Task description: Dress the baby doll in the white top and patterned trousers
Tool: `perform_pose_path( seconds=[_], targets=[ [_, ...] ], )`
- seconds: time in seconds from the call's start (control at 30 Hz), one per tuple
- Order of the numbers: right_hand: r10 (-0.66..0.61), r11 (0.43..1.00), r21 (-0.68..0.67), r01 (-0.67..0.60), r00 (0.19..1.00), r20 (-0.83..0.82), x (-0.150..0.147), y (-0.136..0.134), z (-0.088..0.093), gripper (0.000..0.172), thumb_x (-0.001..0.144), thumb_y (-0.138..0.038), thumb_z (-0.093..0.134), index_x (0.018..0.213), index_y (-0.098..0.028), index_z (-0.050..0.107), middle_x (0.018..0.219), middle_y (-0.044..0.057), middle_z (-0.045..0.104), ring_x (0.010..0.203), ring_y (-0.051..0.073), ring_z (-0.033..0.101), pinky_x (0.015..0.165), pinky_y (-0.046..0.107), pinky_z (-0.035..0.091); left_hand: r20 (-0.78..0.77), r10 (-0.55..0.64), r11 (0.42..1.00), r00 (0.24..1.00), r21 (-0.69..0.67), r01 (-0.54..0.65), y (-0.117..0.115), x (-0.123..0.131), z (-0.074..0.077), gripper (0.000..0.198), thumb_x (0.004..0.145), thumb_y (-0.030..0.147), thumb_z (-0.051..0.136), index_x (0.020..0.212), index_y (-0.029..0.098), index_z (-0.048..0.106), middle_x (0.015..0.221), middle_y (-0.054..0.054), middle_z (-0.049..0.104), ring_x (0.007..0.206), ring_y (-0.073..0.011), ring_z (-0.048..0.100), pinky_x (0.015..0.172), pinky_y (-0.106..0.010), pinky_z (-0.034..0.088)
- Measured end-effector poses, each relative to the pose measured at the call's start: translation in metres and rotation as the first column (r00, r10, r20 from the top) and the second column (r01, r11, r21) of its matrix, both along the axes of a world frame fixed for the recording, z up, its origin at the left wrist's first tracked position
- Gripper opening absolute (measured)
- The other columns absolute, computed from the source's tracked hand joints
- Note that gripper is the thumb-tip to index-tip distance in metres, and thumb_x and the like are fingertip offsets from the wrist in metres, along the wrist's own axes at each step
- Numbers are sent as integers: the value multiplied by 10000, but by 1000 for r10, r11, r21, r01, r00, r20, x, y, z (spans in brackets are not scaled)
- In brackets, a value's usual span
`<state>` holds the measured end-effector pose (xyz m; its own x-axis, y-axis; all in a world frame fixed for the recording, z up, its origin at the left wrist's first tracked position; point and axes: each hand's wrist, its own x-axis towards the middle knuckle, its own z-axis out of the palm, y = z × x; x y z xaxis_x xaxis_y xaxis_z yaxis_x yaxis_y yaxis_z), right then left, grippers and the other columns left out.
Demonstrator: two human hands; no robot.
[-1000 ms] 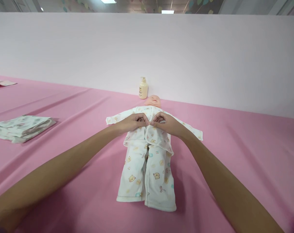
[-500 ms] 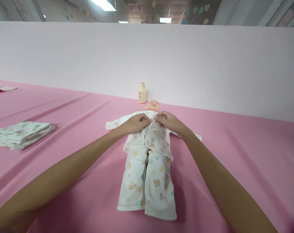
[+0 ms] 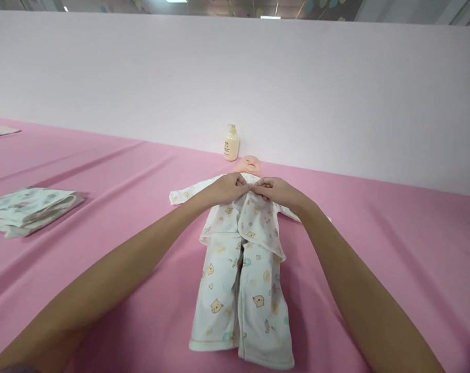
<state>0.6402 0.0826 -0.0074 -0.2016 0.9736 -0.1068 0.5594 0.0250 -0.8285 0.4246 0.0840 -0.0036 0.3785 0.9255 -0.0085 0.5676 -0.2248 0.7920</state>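
A doll (image 3: 249, 165) lies on its back, its head toward the wall. It wears a white printed jacket (image 3: 258, 223) and matching trousers (image 3: 215, 290). Both of my hands meet at the upper chest of the jacket, just below the doll's chin. My left hand (image 3: 232, 186) pinches the jacket's front edge with thumb and forefinger. Close beside it, my right hand (image 3: 275, 190) grips the same edge, its fingertips nearly touching the left ones. Below the hands the front flap hangs loose and apart at the hem. The fingers hide the exact spot being held.
A cream pump bottle (image 3: 231, 144) stands behind the doll's head against the white wall (image 3: 336, 93). On the pink sheet (image 3: 133, 171), a folded printed cloth (image 3: 28, 210) lies at the left. Another cloth (image 3: 1, 129) is at the far left edge.
The view has tilted down slightly. My left hand has shifted a little toward the right hand, and its fingers are bent more over the jacket edge. Both hands remain at the chest.
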Motion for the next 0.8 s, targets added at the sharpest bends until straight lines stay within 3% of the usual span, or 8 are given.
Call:
perform_pose_path(
  seconds=[0.27, 0.43, 0.57, 0.8],
  targets=[
    [-18, 1000, 20, 19, 999, -30, -3, -2, -2, 371, 804, -451, 895, 1073, -231, 766, 1063, 56, 752, 965, 208, 651, 773, 305, 472, -18, -100, 994, 995, -52, 99, 8, -10, 5, 307, 876, 495, 766, 998, 215, 738, 785, -9, 630, 595, -132, 501, 530, -260, 361],
    [17, 999, 51, -17, 1000, -3, -2, -2, -4, 314, 851, -466, 850, 1033, -223, 770, 1075, 55, 750, 954, 201, 648, 776, 310, 473, -51, -120, 993, 992, -22, 119, 5, -11, 5, 395, 855, 512, 792, 1108, 214, 735, 727, 6, 610, 574, -129, 500, 512, -257, 336],
    [-19, 997, 71, 20, 1000, -18, -4, -3, -5, 405, 845, -467, 857, 1143, -224, 733, 1072, 62, 750, 891, 190, 658, 744, 306, 482, -45, -83, 997, 996, -5, 82, 4, -12, 4, 504, 821, 535, 837, 1170, 201, 693, 675, 21, 582, 553, -132, 505, 507, -254, 340],
    [-6, 996, 95, 5, 1000, 12, -7, -5, -4, 305, 877, -465, 821, 1055, -225, 764, 1038, 55, 763, 911, 195, 667, 757, 299, 485, -75, -104, 994, 992, -19, 103, 3, -12, 6, 430, 858, 546, 792, 1126, 215, 734, 705, 15, 579, 567, -123, 499, 505, -249, 343]
  ],
)
